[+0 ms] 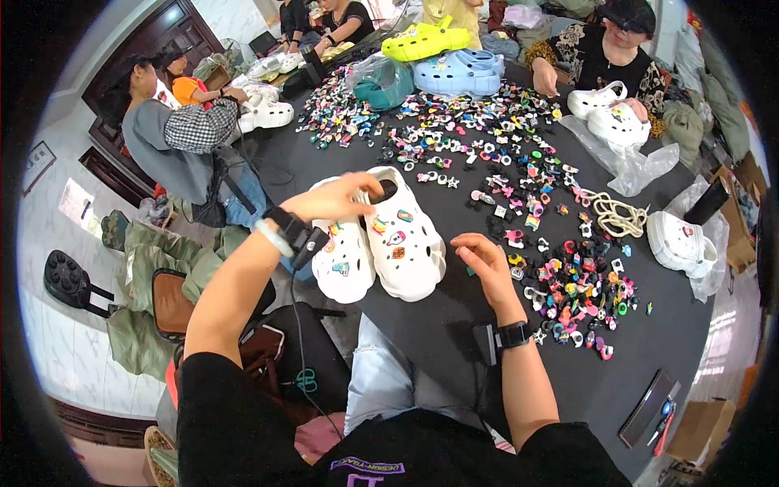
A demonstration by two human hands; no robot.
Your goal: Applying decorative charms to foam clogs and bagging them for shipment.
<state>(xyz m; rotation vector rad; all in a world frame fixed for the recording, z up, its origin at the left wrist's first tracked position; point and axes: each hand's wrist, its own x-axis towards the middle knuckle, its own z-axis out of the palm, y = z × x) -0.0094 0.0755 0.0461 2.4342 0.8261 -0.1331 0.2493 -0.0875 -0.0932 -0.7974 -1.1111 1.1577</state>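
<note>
Two white clogs stand side by side on the dark table in front of me, toes pointing my way. The left clog [344, 264] and the right clog [408, 252] carry small colourful charms on their uppers. My left hand [345, 197] reaches across their heel ends, its fingers spread and the tips at the right clog's opening. Just right of that clog is my right hand [484, 264], with thumb and forefinger apart. A tiny green piece shows beside its fingers; I cannot tell whether the hand touches it.
Loose charms [580, 292] lie heaped to the right and across the far table. White cord [614, 215], a bagged white clog [680, 243] and a phone [647, 408] lie at right. Yellow [426, 40] and light-blue clogs [458, 73] stand at back. Several people work around the table.
</note>
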